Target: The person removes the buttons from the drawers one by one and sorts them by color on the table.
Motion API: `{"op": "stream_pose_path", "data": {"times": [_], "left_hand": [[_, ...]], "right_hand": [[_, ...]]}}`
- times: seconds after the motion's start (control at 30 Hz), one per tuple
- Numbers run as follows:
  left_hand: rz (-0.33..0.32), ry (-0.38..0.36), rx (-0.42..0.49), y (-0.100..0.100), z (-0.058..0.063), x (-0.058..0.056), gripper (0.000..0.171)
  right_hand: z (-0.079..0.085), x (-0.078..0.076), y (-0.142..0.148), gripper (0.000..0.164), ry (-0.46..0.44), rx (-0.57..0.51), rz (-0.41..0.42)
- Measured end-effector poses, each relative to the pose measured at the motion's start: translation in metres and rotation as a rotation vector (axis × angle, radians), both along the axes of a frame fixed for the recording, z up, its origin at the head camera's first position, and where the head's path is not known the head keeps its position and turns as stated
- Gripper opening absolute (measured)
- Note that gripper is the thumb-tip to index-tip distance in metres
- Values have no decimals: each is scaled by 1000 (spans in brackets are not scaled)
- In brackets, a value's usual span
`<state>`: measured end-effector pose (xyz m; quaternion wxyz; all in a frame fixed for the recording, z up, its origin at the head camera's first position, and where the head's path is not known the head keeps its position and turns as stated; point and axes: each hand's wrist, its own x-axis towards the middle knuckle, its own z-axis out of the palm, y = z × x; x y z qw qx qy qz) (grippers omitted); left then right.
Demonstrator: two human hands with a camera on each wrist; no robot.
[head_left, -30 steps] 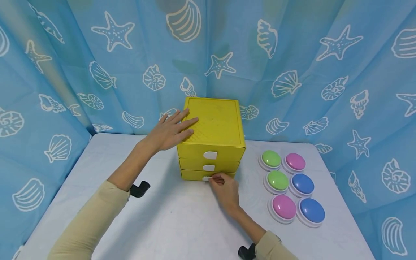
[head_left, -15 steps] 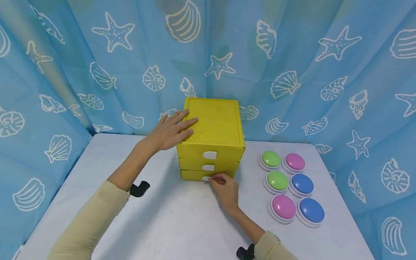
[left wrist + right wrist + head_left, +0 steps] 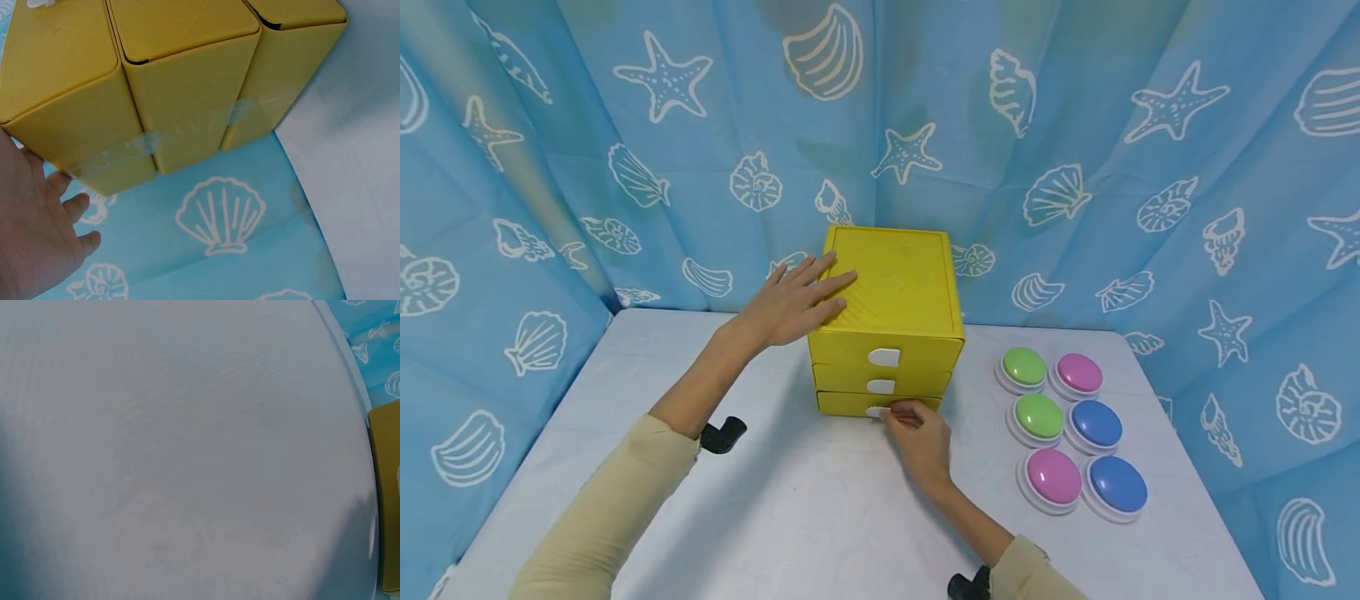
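Note:
A yellow three-drawer box [image 3: 898,283] stands at the back middle of the table, each drawer front bearing a white tab handle. My left hand [image 3: 790,304] rests with spread fingers on the left part of its top. In the left wrist view the left hand [image 3: 37,231] is at the lower left, beside the box's side wall [image 3: 187,106]. With curled fingers my right hand [image 3: 921,442] pinches the white handle [image 3: 876,412] of the bottom drawer [image 3: 842,403]. All three drawers look closed. The right wrist view shows only the drawer box's edge [image 3: 387,506], no hand.
Several round push buttons in white bases stand right of the box, among them a green button [image 3: 1039,415], a pink button [image 3: 1054,475] and a blue button [image 3: 1117,483]. A white cloth covers the table [image 3: 790,500]. Behind hangs a blue shell-patterned curtain [image 3: 700,167].
Both hands keep their places on the box and the handle. The head view has shifted very slightly; nothing else has visibly moved.

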<state>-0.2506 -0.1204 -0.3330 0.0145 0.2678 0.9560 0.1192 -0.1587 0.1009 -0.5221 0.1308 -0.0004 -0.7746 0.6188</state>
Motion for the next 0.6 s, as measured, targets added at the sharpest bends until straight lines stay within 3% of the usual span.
{"op": "stream_pose_path", "data": {"times": [0.17,0.6], "left_hand": [[1,6,-3,1,-2,-3,57],[-12,4,30,2,-8,-9,57]], "right_hand": [[11,3,11,11,71,37,31],[63,14,63,10,472,358,-7]]}}
